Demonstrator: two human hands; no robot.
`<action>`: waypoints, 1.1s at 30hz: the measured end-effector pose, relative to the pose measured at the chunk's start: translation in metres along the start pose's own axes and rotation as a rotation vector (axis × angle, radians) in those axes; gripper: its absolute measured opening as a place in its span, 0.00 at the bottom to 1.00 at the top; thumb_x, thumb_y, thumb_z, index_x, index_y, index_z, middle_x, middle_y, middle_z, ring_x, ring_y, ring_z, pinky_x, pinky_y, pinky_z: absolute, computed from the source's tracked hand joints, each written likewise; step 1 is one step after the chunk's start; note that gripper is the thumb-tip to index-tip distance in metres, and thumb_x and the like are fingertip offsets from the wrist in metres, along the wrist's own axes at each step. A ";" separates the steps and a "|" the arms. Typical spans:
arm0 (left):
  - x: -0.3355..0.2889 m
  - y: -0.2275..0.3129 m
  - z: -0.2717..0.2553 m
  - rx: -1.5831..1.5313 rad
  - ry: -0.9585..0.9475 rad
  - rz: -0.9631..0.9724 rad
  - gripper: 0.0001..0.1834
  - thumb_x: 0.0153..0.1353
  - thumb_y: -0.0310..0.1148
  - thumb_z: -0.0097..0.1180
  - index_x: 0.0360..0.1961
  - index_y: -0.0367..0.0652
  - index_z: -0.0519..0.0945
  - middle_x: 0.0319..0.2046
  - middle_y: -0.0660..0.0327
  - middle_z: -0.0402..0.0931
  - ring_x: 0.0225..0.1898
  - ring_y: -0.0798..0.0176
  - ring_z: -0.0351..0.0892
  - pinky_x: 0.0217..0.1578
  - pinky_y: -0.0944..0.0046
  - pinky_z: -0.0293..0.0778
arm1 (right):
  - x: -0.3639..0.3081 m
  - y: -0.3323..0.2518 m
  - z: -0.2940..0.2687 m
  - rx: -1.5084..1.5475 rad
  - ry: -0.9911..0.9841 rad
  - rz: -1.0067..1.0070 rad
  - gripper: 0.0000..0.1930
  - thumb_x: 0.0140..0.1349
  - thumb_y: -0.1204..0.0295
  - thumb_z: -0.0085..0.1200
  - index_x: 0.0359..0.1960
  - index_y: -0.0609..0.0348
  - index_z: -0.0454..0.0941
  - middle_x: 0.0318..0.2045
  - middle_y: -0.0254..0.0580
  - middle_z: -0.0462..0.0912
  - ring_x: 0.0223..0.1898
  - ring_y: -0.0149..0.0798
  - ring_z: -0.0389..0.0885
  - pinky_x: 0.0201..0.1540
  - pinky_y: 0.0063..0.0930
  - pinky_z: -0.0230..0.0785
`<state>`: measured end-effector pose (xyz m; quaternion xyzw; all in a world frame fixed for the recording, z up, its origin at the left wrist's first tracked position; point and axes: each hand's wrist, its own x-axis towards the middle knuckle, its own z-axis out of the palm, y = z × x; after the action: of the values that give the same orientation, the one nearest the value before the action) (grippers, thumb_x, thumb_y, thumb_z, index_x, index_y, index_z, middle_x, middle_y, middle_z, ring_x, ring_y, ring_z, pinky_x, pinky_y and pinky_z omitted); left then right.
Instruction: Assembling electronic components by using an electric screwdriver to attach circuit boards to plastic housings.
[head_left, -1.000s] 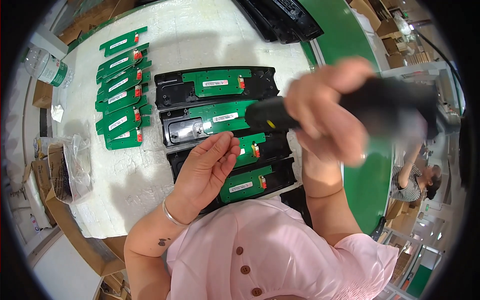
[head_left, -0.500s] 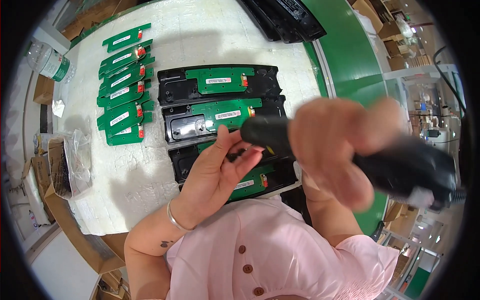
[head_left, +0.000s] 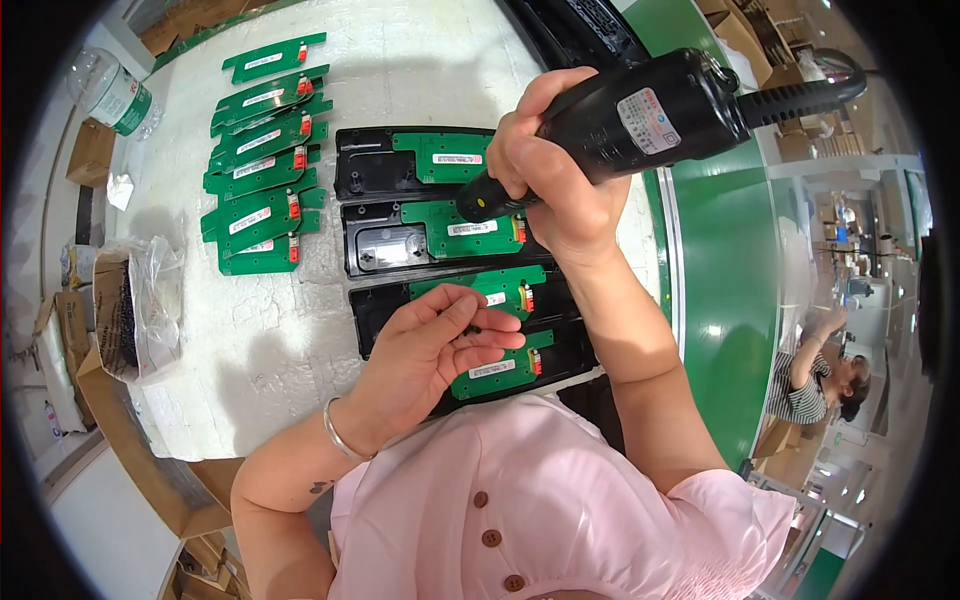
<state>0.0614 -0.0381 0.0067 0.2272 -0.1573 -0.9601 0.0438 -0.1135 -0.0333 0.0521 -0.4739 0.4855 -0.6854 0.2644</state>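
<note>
Four black housings in a column on the white table [head_left: 250, 330], each with a green circuit board seated in it: top housing [head_left: 372, 170], second housing [head_left: 385, 245], third housing [head_left: 385, 312], fourth mostly hidden under the hand and the pink shirt. Right hand [head_left: 560, 170] wrapped around a black electric screwdriver [head_left: 640, 115], fingers clamped tight on its barrel, cable running off to the upper right. Screwdriver tilted, tip [head_left: 470, 207] pointing down-left, just over the right part of the second housing's board [head_left: 465, 225]; touching or not, cannot tell. Left hand [head_left: 430, 350] resting over the third and fourth housings, fingers [head_left: 480, 325] curled together, thumb and forefinger pinched near a small dark item, too small to identify. Silver bangle [head_left: 340, 432] on the left wrist. Loose green boards [head_left: 262, 160] fanned in an overlapping pile at the table's upper left, well apart from both hands. Clear plastic bag [head_left: 150, 300] at the left edge. Green belt [head_left: 725, 260] along the right side.
</note>
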 end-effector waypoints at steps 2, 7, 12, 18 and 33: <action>0.000 0.003 -0.003 0.037 -0.040 0.003 0.11 0.63 0.32 0.45 0.41 0.37 0.72 0.35 0.56 0.76 0.38 0.64 0.77 0.40 0.71 0.74 | 0.000 0.000 0.007 0.091 0.101 0.012 0.06 0.42 0.82 0.51 0.25 0.63 0.70 0.17 0.31 0.70 0.17 0.22 0.67 0.20 0.16 0.60; 0.000 0.005 -0.001 0.054 0.036 0.062 0.09 0.60 0.32 0.50 0.37 0.37 0.75 0.33 0.59 0.76 0.35 0.68 0.77 0.39 0.72 0.74 | -0.001 0.001 0.008 0.111 0.066 0.045 0.06 0.42 0.84 0.50 0.22 0.63 0.69 0.17 0.31 0.70 0.17 0.22 0.67 0.20 0.16 0.60; 0.002 0.005 -0.003 0.006 0.091 0.072 0.10 0.59 0.32 0.51 0.38 0.37 0.75 0.33 0.59 0.76 0.33 0.68 0.77 0.37 0.73 0.74 | 0.002 0.005 0.006 0.083 0.060 0.020 0.05 0.42 0.84 0.50 0.22 0.63 0.68 0.16 0.31 0.70 0.17 0.23 0.67 0.20 0.16 0.60; 0.003 0.007 -0.002 -0.102 0.013 0.081 0.10 0.59 0.30 0.51 0.40 0.36 0.74 0.35 0.57 0.76 0.34 0.66 0.78 0.36 0.73 0.76 | -0.001 -0.004 0.006 0.010 -0.023 0.006 0.10 0.47 0.80 0.47 0.31 0.61 0.63 0.15 0.35 0.65 0.13 0.28 0.61 0.19 0.23 0.58; 0.010 0.005 -0.006 -0.252 -0.016 0.158 0.07 0.59 0.28 0.51 0.37 0.38 0.75 0.32 0.61 0.76 0.34 0.69 0.76 0.38 0.73 0.75 | -0.028 -0.090 0.000 0.297 -0.165 -0.183 0.14 0.44 0.79 0.54 0.32 0.52 0.65 0.11 0.23 0.71 0.13 0.21 0.70 0.18 0.10 0.64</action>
<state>0.0549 -0.0460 -0.0009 0.1991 -0.0533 -0.9675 0.1463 -0.0931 0.0249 0.1232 -0.5266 0.3106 -0.7294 0.3070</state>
